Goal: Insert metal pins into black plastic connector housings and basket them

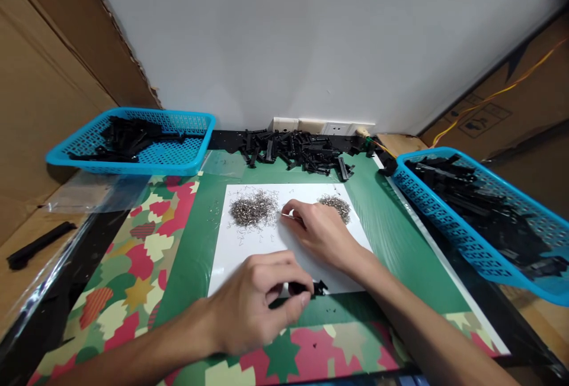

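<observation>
My left hand (267, 297) is closed over the near edge of a white sheet (293, 255), pinching a small black plastic part (317, 287) between thumb and fingers. Farther forward, my right hand (317, 229) has its fingertips pressed together around a thin, pale metal piece (291, 216), whose exact kind is too small to tell. Left of those fingertips lies a pile of tiny bent metal wire pieces (253, 209). Another pile of small metal pieces (340, 207) sits just behind my right hand, which partly hides it.
Black plastic parts (302, 150) are heaped at the back by wall sockets (335, 128). Blue baskets of black parts stand at left (178, 163) and right (462, 249). A single long black part (40, 245) lies far left. Cardboard (53, 48) borders the left side.
</observation>
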`<move>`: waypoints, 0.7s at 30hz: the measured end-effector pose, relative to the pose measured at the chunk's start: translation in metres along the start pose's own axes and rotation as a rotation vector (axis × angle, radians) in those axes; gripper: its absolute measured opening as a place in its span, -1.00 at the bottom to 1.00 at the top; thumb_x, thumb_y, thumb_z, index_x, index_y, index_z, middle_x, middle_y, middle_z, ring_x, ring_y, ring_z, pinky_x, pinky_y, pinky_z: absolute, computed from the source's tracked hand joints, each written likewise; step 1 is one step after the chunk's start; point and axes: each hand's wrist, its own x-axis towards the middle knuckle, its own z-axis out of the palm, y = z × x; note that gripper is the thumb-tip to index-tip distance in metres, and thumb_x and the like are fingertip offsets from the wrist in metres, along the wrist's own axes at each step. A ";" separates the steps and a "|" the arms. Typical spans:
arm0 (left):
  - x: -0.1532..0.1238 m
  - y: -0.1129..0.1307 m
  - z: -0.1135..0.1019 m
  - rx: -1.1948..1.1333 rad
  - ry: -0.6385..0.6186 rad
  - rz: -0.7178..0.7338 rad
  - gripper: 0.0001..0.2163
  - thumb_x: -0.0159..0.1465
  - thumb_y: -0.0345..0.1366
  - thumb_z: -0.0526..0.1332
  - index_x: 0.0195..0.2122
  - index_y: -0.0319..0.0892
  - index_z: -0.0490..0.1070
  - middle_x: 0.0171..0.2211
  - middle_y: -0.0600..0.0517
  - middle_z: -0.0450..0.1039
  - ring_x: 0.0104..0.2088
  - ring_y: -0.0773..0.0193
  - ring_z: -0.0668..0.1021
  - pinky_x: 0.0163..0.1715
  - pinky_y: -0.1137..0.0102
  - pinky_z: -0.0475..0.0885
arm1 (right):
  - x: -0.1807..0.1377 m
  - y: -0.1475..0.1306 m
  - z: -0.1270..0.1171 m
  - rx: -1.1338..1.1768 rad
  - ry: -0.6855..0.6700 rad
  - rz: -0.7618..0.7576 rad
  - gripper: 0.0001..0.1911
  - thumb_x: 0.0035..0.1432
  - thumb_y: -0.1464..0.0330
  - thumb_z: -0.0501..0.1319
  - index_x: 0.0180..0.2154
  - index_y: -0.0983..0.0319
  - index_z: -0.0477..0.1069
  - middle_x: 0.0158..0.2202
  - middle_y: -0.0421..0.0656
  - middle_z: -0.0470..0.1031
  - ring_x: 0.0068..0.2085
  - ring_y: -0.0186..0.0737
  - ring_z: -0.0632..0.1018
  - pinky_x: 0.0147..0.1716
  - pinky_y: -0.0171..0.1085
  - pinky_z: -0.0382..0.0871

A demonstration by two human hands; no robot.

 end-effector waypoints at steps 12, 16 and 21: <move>0.011 -0.017 -0.005 -0.419 0.409 -0.252 -0.66 0.50 0.03 0.17 0.14 -0.06 0.37 -0.53 0.19 0.07 -0.55 0.35 0.16 -0.57 0.45 0.04 | -0.010 -0.016 -0.009 0.988 0.136 0.011 -0.67 0.23 0.12 0.45 -0.26 0.28 0.58 -0.61 -0.37 0.01 -0.54 -0.40 0.05 -0.51 -0.29 -0.10; 0.012 -0.016 -0.006 -0.408 0.431 -0.256 -0.64 0.49 0.03 0.19 0.12 -0.09 0.38 -0.50 0.16 0.19 -0.54 0.38 0.20 -0.55 0.47 0.09 | -0.011 -0.019 0.001 0.992 0.120 0.015 -0.69 0.22 0.14 0.47 -0.26 0.27 0.63 -0.61 -0.37 0.01 -0.52 -0.39 0.07 -0.48 -0.28 -0.07; 0.014 -0.020 -0.008 -0.400 0.448 -0.248 -0.68 0.48 0.03 0.20 0.03 -0.11 0.40 -0.50 0.17 0.15 -0.54 0.39 0.18 -0.57 0.49 0.07 | -0.009 -0.017 0.004 0.921 0.124 0.011 -0.69 0.22 0.13 0.45 -0.25 0.27 0.65 -0.60 -0.36 0.00 -0.52 -0.38 0.05 -0.49 -0.28 -0.09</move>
